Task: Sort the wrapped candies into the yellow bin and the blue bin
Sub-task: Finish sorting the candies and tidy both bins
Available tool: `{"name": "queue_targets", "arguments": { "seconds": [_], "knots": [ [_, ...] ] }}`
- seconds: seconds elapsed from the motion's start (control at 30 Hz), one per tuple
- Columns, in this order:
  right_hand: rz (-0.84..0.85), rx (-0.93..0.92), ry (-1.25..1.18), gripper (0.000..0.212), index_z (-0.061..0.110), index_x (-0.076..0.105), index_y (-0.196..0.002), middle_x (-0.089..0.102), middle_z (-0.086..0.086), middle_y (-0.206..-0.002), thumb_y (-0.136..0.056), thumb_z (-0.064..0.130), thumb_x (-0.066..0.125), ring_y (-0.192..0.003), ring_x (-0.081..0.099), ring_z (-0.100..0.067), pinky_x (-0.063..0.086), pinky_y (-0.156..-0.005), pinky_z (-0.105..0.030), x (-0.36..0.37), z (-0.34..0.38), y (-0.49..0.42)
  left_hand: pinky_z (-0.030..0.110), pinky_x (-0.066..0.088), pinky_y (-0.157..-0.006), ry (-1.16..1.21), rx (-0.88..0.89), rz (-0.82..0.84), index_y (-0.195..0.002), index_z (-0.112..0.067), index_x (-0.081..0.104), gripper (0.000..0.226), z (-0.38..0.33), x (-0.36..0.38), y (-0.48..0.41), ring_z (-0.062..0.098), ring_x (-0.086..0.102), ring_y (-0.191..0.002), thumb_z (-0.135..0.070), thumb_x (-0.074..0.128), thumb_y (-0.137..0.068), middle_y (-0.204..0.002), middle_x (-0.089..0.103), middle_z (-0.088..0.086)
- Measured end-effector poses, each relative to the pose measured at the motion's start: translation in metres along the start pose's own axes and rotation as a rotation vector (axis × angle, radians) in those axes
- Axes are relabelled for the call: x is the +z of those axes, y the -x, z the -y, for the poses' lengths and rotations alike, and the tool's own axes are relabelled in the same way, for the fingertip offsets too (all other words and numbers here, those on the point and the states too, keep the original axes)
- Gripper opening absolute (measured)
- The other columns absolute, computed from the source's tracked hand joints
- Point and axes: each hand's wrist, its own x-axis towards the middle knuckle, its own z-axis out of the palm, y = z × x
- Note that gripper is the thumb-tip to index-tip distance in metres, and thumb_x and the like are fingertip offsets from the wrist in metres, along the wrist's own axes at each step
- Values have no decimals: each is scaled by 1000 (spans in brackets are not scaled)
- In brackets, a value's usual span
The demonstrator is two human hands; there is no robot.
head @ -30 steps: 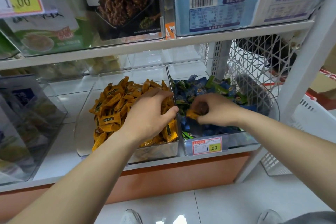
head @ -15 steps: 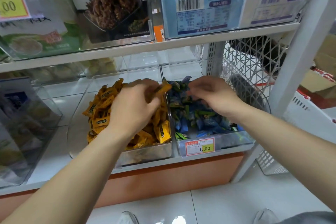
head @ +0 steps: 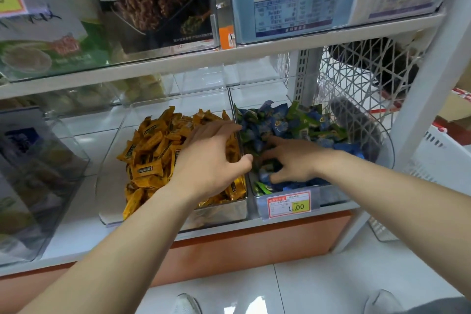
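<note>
On the left is your yellow bin (head: pixel 112 160), a clear tub w/ the yellow candies (head: pixel 153 150) heaped toward its right half, their long axes pointing in every direction. Your L hand (head: pixel 211 158) lies palm-down over the right side of this heap. Its fingers are rather straight and a little spread, the tips point to the wall (head: pixel 232 103) between the two bins, and the thumb reaches just over that wall. I see nothing held, but what is under the palm is hidden. Directly right of the wall, your R hand (head: pixel 293 160) is down in the blue bin (head: pixel 331 193), fingers bent into the blue candies (head: pixel 277 122). Whether it pinches one piece or only stirs, I cannot tell. Some green wrappers (head: pixel 300 119) are mixed in there, and a price tag (head: pixel 289 203) sits on the front. No yellow piece shows in the blue pile, though the part under the R hand is covered. My judgement: the hands are near each other, one on each side of the wall. A stray piece in the blue bin is nearer to your R hand and must go left over the wall, where the L hand is close enough to take it.
</note>
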Motion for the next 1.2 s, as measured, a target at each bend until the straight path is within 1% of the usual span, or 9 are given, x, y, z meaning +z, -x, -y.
{"name": "queue_targets", "arguments": {
  "seconds": [0.13,0.37,0.5,0.57,0.7,0.83,0.93,1.07,1.2],
  "knots": [
    [17,39,64,51,48,59,-126,52,12,-124,-76,54,65,-103,57,-17,54,-78,-34,-14,-19,17,39,39,-108,21,1,-10,-139,-39,45,68,1,1,1,15,40,-133,-70,48,-78,-144,47,-11],
    [56,254,289,49,41,60,-127,60,7,-125,-83,61,52,-106,56,-21,50,-73,-30,-40,-28,35,40,36,-108,44,-1,-10,-139,-39,46,68,1,2,0,16,38,-132,-69,48,-77,-144,48,-9],
    [-247,92,217,37,33,65,-108,53,4,-108,-86,58,52,-109,51,-22,41,-73,-35,-36,-2,17,38,33,-109,53,3,-19,-138,-37,48,67,1,3,0,14,37,-129,-67,50,-78,-142,50,-10],
    [-271,-42,-38,37,35,59,-127,53,2,-128,-92,46,54,-120,52,-25,48,-85,-39,-27,12,6,38,33,-110,46,4,-27,-137,-37,48,66,0,4,0,14,38,-129,-65,50,-78,-141,50,-9],
    [37,-12,84,69,42,16,-155,19,3,-165,-95,53,47,-144,32,-26,38,-110,-41,-4,20,-5,37,32,-110,54,11,-32,-138,-35,49,66,0,5,1,14,38,-130,-65,50,-78,-142,50,-9],
    [160,-22,38,38,40,60,-128,67,7,-122,-95,52,45,-102,61,-18,52,-88,-33,-5,21,1,37,31,-110,81,22,-48,-137,-37,49,65,3,6,2,11,36,-128,-65,51,-79,-140,51,-10],
    [197,-27,-4,33,37,67,-120,69,9,-113,-96,49,48,-97,62,-16,53,-84,-33,-16,23,7,37,32,-111,100,24,-53,-136,-37,50,64,4,7,2,11,38,-129,-65,52,-78,-140,51,-11],
    [-119,-58,9,17,27,64,-92,67,2,-91,-96,33,49,-84,64,-20,54,-72,-36,-25,28,-14,37,31,-112,97,20,-62,-136,-36,51,65,3,7,2,12,40,-130,-65,52,-78,-140,52,-11],
    [-79,-37,-9,16,28,63,-104,64,2,-97,-95,31,52,-100,62,-21,54,-77,-38,-20,24,-46,40,30,-114,106,5,-49,-138,-37,49,67,3,8,3,14,38,-133,-66,51,-78,-142,50,-10]
  ]
}}
